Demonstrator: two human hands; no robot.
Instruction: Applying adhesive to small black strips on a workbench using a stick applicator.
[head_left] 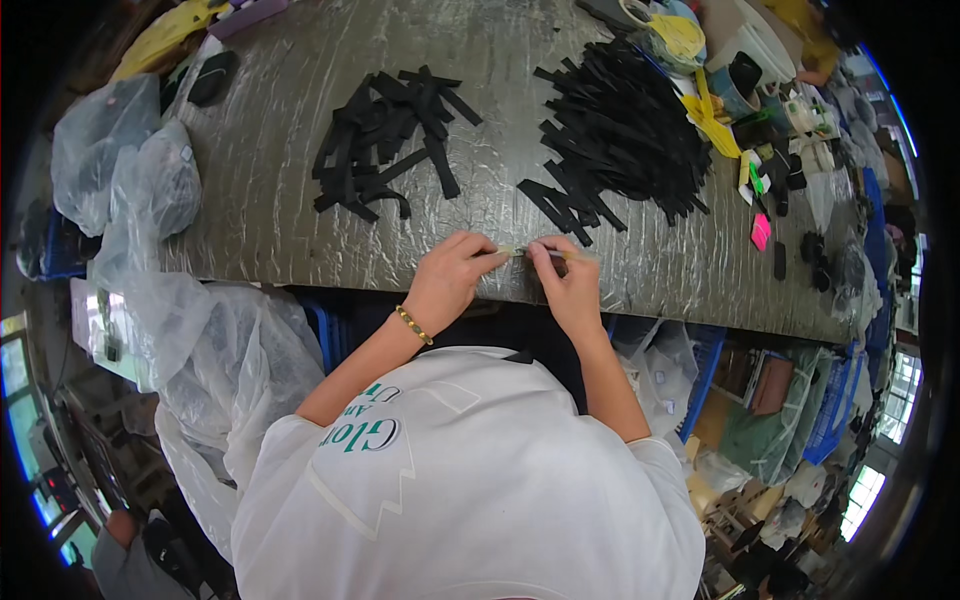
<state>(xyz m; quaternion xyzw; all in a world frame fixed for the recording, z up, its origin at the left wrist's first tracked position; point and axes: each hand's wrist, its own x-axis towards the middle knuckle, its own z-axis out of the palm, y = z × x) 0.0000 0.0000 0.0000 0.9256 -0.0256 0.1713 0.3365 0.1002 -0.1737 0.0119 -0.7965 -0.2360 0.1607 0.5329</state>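
My left hand (pixel 461 276), with a beaded bracelet (pixel 412 325) on its wrist, is closed in a pinch near the table's front edge. Opposite it, my right hand (pixel 570 288) pinches too, its fingertips almost meeting those of the left. Between the fingertips is a small, thin, pale piece (pixel 515 252) with a hint of green, too small to name. Beyond my left hand lies a loose pile of black strips (pixel 385 135). A larger, denser heap of black strips (pixel 630 130) lies beyond my right hand, with a few strips spread at its near side.
The table (pixel 490 60) has a shiny, wrinkled covering. Clear plastic bags (pixel 125 160) bulge at the left edge and hang down beside me. At the right are a yellow ribbon (pixel 710 120), a pink tag (pixel 761 232), tubs and small black pieces. Blue crates (pixel 705 380) stand below.
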